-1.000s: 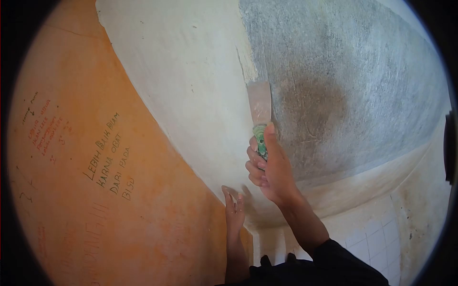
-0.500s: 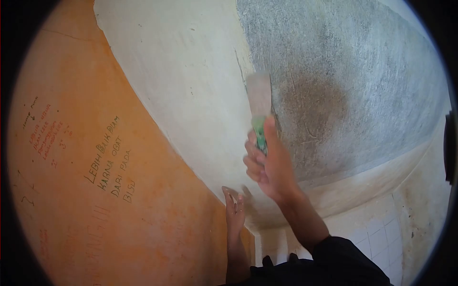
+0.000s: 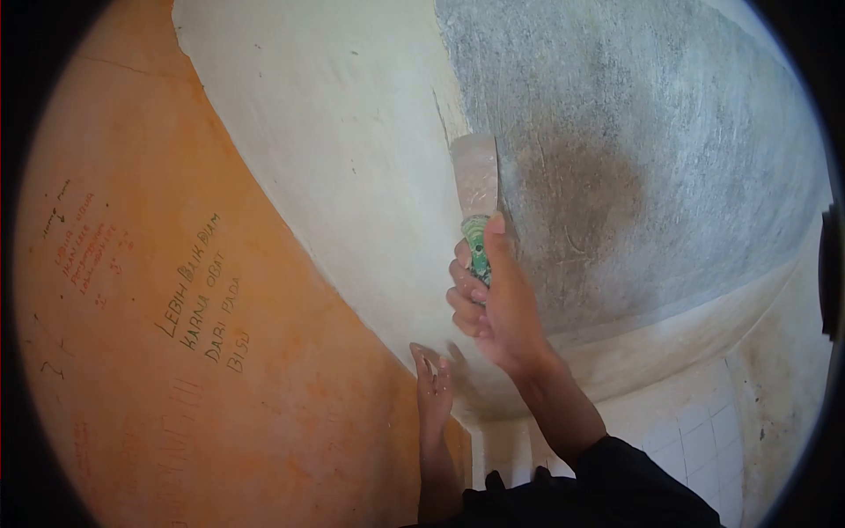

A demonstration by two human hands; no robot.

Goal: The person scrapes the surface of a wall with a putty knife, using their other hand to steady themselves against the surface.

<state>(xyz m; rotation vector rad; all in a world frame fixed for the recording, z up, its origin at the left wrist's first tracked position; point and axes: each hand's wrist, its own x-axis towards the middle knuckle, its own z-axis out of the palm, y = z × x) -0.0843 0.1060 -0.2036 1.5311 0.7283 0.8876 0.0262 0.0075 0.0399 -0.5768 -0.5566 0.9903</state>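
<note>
At the left of the frame, the orange painted wall carries dark handwritten lines, and nothing touches it there. To its right runs the broad cream paint coat, chipped along its edges.

Low in the centre, the left hand lies open and flat on the wall where orange meets cream. Its fingers point up and it holds nothing; it looks like a brace.

Just right of it and higher, the right hand is closed in a fist around the green handle of the pale-bladed metal putty knife, with the thumb stretched up the handle. The blade stands directly above that hand at the centre of the frame, its face against the wall. It sits on the ragged line where the cream coat ends and the bare grey cement patch begins.

To scrape well here, I judge the blade should sit at a low angle with its top edge slipped under the cream lip. Short, firm strokes away from the bracing hand should lift paint without gouging the cement.

White wall tiles show at the lower right.
</note>
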